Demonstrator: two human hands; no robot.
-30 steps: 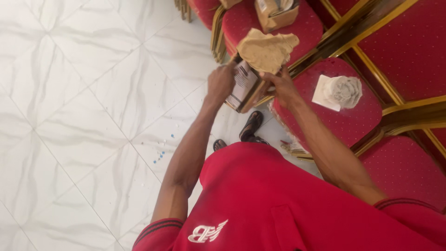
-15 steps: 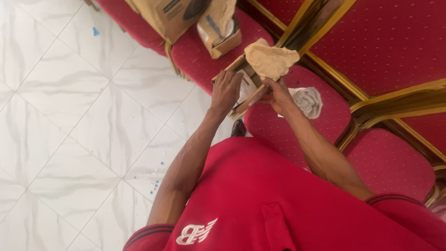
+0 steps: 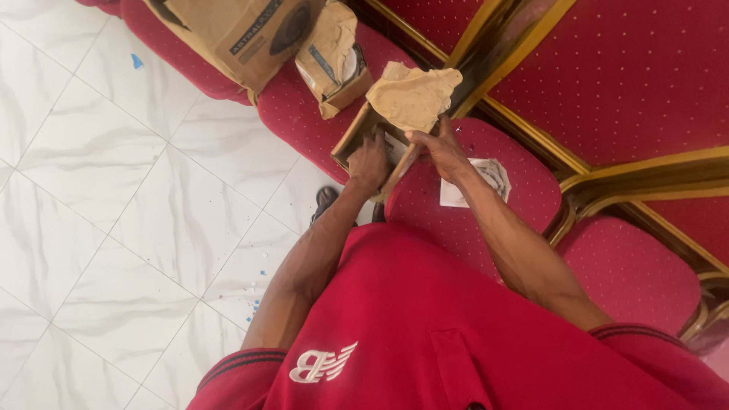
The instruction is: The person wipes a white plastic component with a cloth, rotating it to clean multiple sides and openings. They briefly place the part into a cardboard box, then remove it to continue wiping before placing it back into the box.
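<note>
Left hand (image 3: 370,161) inside small cardboard box (image 3: 363,137), grip unclear; right hand (image 3: 440,148) pinches crumpled brown paper (image 3: 412,95). Risk: box tips off red chair (image 3: 471,197).

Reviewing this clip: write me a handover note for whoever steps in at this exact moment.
Left hand: reaching into the small open cardboard box, fingers inside; whether it grips anything is hidden.
Right hand: holds the crumpled brown packing paper lifted above the box.
Box sits over the edge of a red chair seat; a white wrapped item lies on that seat.
A second open box and a large brown bag rest on the next chair.
Done: box open, paper lifted. Left: contents still inside the box.
</note>
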